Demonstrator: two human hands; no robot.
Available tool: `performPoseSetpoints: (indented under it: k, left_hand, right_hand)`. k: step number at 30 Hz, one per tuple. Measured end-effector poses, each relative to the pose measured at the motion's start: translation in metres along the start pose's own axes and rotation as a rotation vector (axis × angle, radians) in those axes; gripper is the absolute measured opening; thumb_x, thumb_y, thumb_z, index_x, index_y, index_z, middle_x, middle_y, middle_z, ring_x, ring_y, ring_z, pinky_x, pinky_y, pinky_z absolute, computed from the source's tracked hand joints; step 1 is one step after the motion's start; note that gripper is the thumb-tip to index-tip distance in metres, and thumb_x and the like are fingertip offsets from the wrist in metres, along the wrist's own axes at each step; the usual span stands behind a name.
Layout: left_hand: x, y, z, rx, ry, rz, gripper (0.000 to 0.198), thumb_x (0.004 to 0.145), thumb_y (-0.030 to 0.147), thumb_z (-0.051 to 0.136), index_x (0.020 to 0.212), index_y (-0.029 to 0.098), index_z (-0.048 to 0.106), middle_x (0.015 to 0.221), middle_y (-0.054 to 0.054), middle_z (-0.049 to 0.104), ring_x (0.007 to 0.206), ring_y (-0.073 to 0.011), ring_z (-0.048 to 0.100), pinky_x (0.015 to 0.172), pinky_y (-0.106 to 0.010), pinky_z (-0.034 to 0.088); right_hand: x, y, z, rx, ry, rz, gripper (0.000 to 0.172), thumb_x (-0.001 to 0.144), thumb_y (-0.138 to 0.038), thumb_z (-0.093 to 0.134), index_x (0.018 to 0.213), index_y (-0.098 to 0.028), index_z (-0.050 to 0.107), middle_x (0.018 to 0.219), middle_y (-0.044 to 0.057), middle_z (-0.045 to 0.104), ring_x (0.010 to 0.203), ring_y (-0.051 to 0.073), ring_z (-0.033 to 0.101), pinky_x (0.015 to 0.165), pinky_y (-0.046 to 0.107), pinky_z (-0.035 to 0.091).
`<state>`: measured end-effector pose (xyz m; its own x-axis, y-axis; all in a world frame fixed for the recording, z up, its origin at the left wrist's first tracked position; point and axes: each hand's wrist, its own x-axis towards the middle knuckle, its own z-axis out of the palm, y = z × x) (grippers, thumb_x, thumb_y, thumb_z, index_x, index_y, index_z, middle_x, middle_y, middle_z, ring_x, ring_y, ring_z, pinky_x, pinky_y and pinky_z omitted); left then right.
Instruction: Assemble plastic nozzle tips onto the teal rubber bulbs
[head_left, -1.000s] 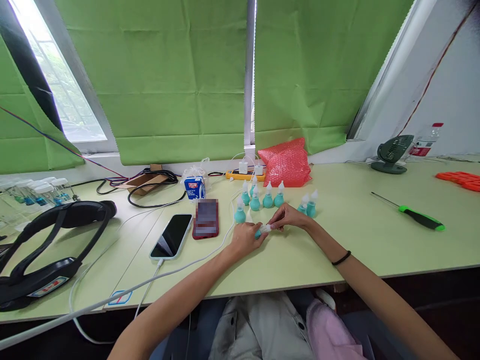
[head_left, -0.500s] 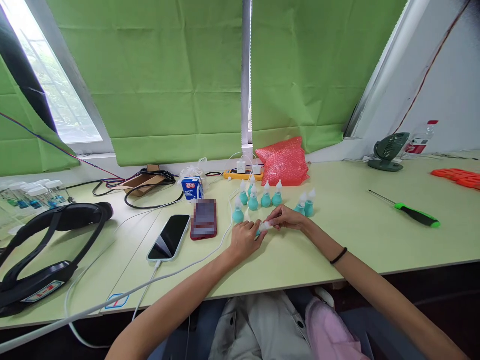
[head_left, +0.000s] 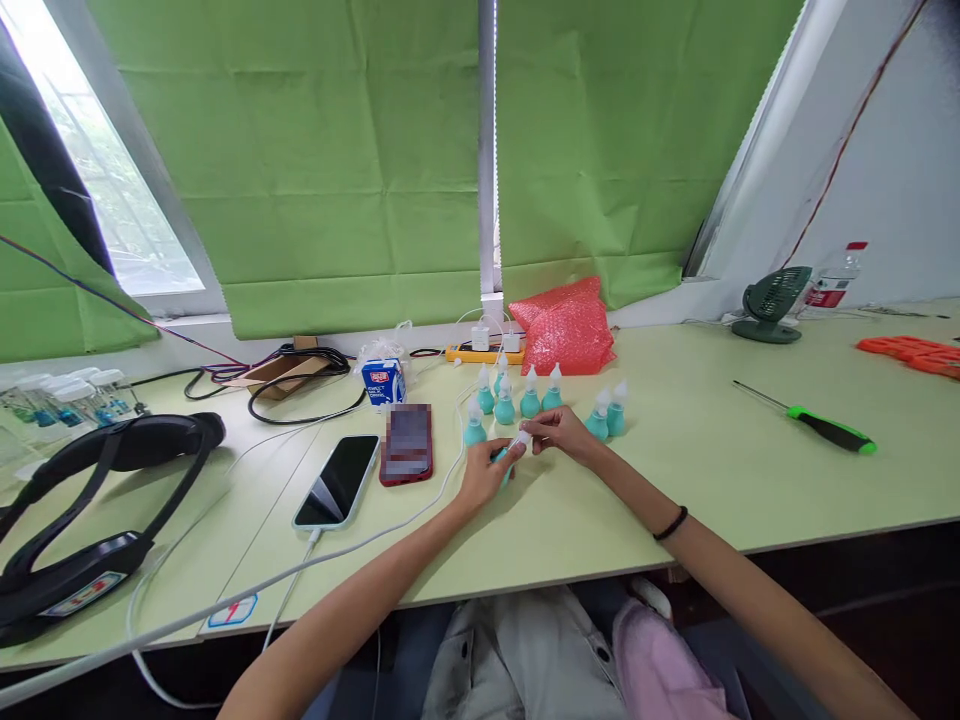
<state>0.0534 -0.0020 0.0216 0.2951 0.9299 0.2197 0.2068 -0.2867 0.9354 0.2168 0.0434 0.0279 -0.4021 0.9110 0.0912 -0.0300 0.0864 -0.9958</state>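
Note:
My left hand is closed around a small teal squeeze bulb, a nasal aspirator by its look, tilted with its clear nozzle towards the right. Fingers of the left hand hide much of the bulb. At the nozzle end, my right hand pinches the tip between thumb and fingers. Beyond my hands stand several matching bulb aspirators, upright with clear tips pointing up. Two more aspirators stand side by side just behind my right hand.
A black phone on a cable and a red-cased phone lie left of my hands. A white cable crosses the table. Behind are a blue carton and red bubble-wrap. A screwdriver lies right, a black headset left.
The held bulb has turned more upright, its nozzle raised, and more teal shows below my left hand. My right hand has shifted slightly left and up with it.

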Motion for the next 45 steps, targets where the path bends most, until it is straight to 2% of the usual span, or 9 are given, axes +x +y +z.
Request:
performPoseSetpoints:
  k: [6,10,14,20,25,30,38,42,45]
  left_hand:
    - [0.005,0.002,0.002,-0.346,-0.218,-0.172,0.049,0.072,0.055,0.033,0.077,0.011,0.053,0.044,-0.002,0.051,0.037,-0.0117,0.047,0.044,-0.025,0.037]
    - [0.006,-0.001,-0.004,-0.484,-0.28,-0.233,0.048,0.072,0.055,0.036,0.077,0.011,0.054,0.042,-0.001,0.05,0.036,-0.0108,0.046,0.044,-0.024,0.038]
    - [0.006,-0.003,-0.005,-0.545,-0.291,-0.264,0.046,0.069,0.054,0.045,0.075,0.01,0.055,0.039,0.0,0.049,0.034,-0.0097,0.044,0.042,-0.023,0.036]
    - [0.006,-0.004,-0.002,-0.544,-0.222,-0.274,0.046,0.063,0.055,0.053,0.071,0.01,0.055,0.04,-0.001,0.052,0.034,-0.0099,0.047,0.04,-0.022,0.035]
    - [0.007,-0.005,-0.001,-0.529,-0.197,-0.299,0.046,0.063,0.055,0.053,0.069,0.009,0.056,0.042,-0.002,0.054,0.034,-0.0101,0.048,0.039,-0.022,0.035]
    - [0.008,-0.004,-0.002,-0.565,-0.233,-0.285,0.048,0.067,0.055,0.049,0.077,0.008,0.056,0.044,-0.003,0.056,0.036,-0.0111,0.05,0.042,-0.022,0.036]
    - [0.005,0.003,-0.002,-0.597,-0.347,-0.251,0.039,0.062,0.037,0.064,0.085,0.008,0.056,0.064,-0.008,0.061,0.052,-0.0141,0.057,0.058,-0.029,0.044]
    - [0.005,0.007,-0.004,-0.588,-0.38,-0.257,0.039,0.066,0.038,0.06,0.095,0.013,0.052,0.067,-0.007,0.062,0.054,-0.0147,0.058,0.062,-0.032,0.045]
    - [0.004,0.009,-0.004,-0.576,-0.4,-0.264,0.038,0.068,0.04,0.057,0.095,0.014,0.051,0.066,-0.007,0.062,0.054,-0.015,0.058,0.061,-0.032,0.045]
  right_hand:
    - [-0.004,-0.007,0.002,0.03,-0.082,-0.037,0.028,0.062,-0.035,0.064,0.076,-0.012,0.065,0.063,0.003,0.06,0.052,0.009,0.052,0.047,0.022,0.042]
    - [-0.004,-0.004,0.006,0.043,-0.123,-0.036,0.027,0.066,-0.036,0.061,0.074,-0.011,0.065,0.064,0.004,0.061,0.056,0.011,0.054,0.055,0.027,0.045]
    - [-0.003,-0.003,0.01,0.04,-0.11,-0.058,0.027,0.067,-0.037,0.059,0.074,-0.012,0.066,0.067,0.004,0.062,0.054,0.01,0.054,0.062,0.03,0.046]
    - [-0.005,-0.004,0.011,-0.007,-0.083,-0.057,0.032,0.069,-0.041,0.056,0.072,-0.01,0.066,0.067,0.006,0.063,0.055,0.01,0.055,0.066,0.032,0.046]
    - [-0.005,-0.002,0.014,-0.055,-0.038,-0.054,0.035,0.069,-0.042,0.055,0.064,-0.009,0.065,0.064,0.006,0.063,0.051,0.01,0.054,0.063,0.031,0.046]
    - [-0.003,-0.004,0.019,-0.121,0.066,-0.118,0.034,0.067,-0.044,0.055,0.065,-0.012,0.066,0.06,0.003,0.06,0.047,0.008,0.049,0.058,0.028,0.046]
    - [-0.013,-0.049,0.007,-0.343,0.166,-0.213,0.024,0.058,-0.036,0.065,0.052,-0.013,0.064,0.041,-0.003,0.046,0.043,0.007,0.038,0.043,0.021,0.031]
    - [-0.015,-0.072,-0.001,-0.398,0.17,-0.23,0.023,0.057,-0.036,0.066,0.056,-0.013,0.066,0.043,-0.002,0.048,0.044,0.007,0.038,0.043,0.021,0.03]
    - [-0.013,-0.075,-0.002,-0.411,0.18,-0.228,0.027,0.058,-0.04,0.064,0.055,-0.013,0.066,0.044,0.0,0.05,0.043,0.007,0.039,0.042,0.022,0.031]
